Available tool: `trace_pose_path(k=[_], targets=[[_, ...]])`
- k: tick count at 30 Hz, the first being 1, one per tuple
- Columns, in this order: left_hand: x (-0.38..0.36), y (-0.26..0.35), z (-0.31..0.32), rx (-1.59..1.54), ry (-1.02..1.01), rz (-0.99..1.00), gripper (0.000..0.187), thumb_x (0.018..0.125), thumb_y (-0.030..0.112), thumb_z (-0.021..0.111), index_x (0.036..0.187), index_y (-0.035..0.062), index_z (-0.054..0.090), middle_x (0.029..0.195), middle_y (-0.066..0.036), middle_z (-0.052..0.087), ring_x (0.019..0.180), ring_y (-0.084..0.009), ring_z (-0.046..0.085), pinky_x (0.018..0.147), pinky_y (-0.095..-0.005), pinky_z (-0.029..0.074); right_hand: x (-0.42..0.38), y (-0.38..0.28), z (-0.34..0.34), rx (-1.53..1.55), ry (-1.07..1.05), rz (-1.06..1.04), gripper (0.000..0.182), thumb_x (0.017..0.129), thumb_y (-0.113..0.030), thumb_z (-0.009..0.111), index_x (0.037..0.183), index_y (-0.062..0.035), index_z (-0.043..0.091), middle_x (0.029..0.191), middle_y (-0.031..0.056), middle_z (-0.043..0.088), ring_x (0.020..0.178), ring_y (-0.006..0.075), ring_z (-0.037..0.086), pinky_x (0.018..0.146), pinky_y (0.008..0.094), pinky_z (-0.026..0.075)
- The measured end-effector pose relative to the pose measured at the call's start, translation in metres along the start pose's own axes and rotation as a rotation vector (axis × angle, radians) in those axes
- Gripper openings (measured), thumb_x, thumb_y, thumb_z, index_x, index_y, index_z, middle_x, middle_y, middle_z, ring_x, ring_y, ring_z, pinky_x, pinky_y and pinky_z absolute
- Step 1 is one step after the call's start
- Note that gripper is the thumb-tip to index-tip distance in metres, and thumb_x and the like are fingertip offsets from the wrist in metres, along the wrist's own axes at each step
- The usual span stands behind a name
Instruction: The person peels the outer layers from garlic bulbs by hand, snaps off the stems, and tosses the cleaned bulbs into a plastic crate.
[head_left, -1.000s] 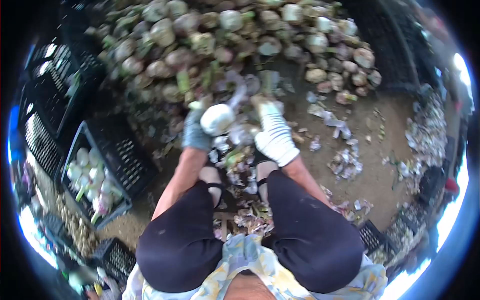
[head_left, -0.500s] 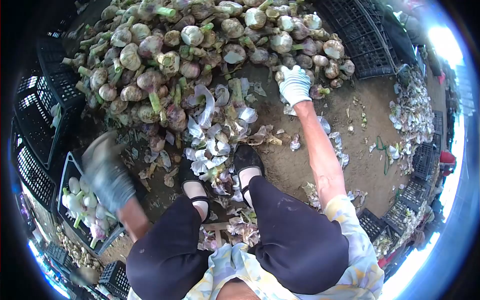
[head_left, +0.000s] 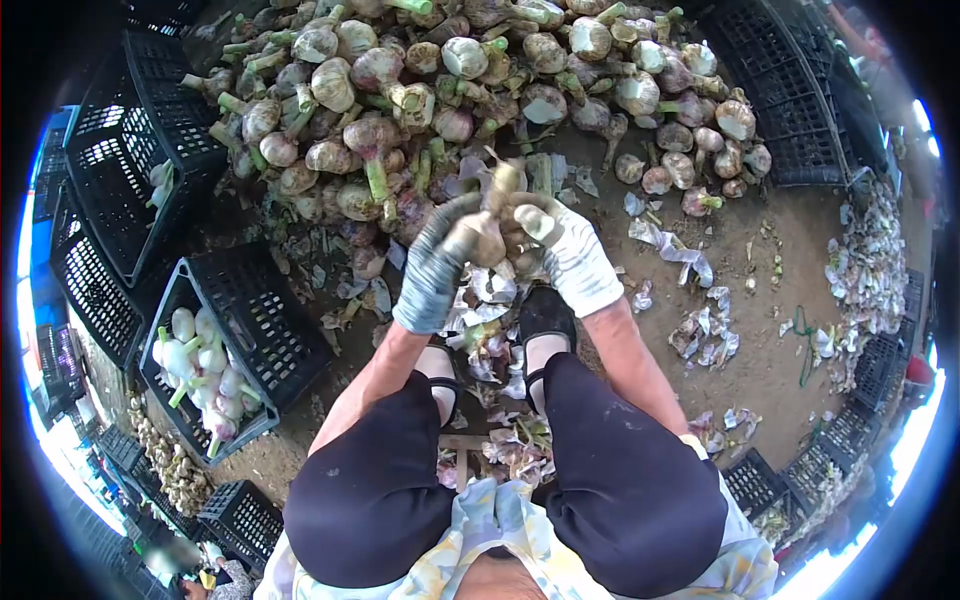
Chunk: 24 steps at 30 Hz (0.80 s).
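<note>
Gloved and closed, my left hand (head_left: 434,270) and my right hand (head_left: 576,254) meet in front of my shins around a garlic bulb (head_left: 487,240). The bulb has its stem pointing away from me. Fingers of both hands touch it, and the right fingers partly hide whatever lies behind it. Beyond my hands spreads a heap of unpeeled garlic (head_left: 372,140), brown-skinned with cut green stems. White and purplish skins (head_left: 490,285) lie below my hands, between my shoes.
At left, a black crate (head_left: 262,325) holds clean white garlic bulbs (head_left: 212,370). More black crates (head_left: 125,150) stand behind it. Another crate (head_left: 775,95) borders the heap at right. Loose skins (head_left: 705,335) litter the dirt floor. A person (head_left: 225,580) shows at lower left.
My left hand has come from beside the left crate to the centre. My right hand has drawn back from the heap's edge, and both now hold a garlic bulb. The view has shifted left.
</note>
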<state>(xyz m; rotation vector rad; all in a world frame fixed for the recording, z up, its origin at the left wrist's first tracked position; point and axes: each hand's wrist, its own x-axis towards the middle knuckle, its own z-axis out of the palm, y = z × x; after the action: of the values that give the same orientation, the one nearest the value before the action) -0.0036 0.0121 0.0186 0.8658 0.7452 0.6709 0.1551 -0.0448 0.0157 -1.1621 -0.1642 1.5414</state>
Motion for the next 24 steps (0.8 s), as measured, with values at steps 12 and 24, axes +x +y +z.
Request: trace_pose_path(k=[12,24], targets=[[-0.013,-0.025,-0.007,0.288,0.073,0.168,0.054,0.08,0.036,0.064,0.117,0.0012,0.047,0.107,-0.009,0.055,0.099,-0.017,0.051,0.087,-0.0298,0.042,0.004,0.032,0.001,-0.211,0.025,-0.18,0.027,0.077,-0.016,0.066,0.096,0.002,0.061,0.094,0.0068,0.062,0.08,0.0136,0.058,0.07,0.0277,0.048],[-0.01,-0.016,-0.013,0.84,0.086,0.631,0.043,0.078,0.022,0.067,0.111,0.0023,0.048,0.104,-0.008,0.054,0.096,-0.016,0.051,0.087,-0.0286,0.041,0.005,0.025,0.005,-0.11,-0.079,0.006,0.025,0.076,-0.005,0.061,0.1,0.0015,0.06,0.087,0.0074,0.063,0.077,0.0158,0.061,0.066,0.0275,0.051]])
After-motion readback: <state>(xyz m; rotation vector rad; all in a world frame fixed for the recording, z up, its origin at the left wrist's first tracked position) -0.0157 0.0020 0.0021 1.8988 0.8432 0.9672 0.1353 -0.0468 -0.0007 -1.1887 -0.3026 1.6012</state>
